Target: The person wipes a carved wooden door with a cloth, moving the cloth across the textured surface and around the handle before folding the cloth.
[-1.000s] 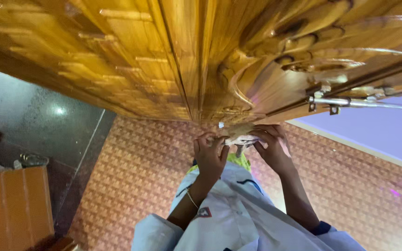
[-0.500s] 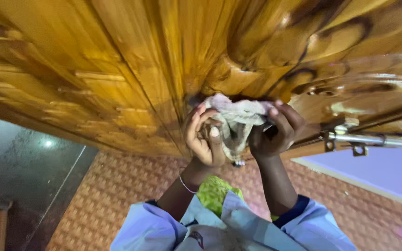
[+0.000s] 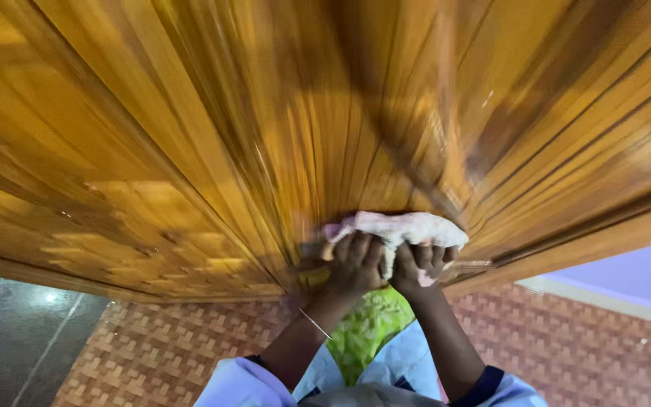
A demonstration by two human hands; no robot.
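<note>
Right now my left hand and right hand are both curled tight into a pale crumpled cloth, pressing it against the carved wooden door just above the lower edge. Risk, as I judge it: the bunched cloth could slip out over the ridged grooves, or snag a carved edge. Wood is glossy, golden, ribbed, and blurred. Below, a woven-pattern brown floor, a dark polished strip left, a lilac wall right.

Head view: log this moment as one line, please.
left hand: pressing cloth | right hand: gripping cloth | cloth: pale, bunched against carved wooden door | below: woven-pattern floor | image blurred
</note>
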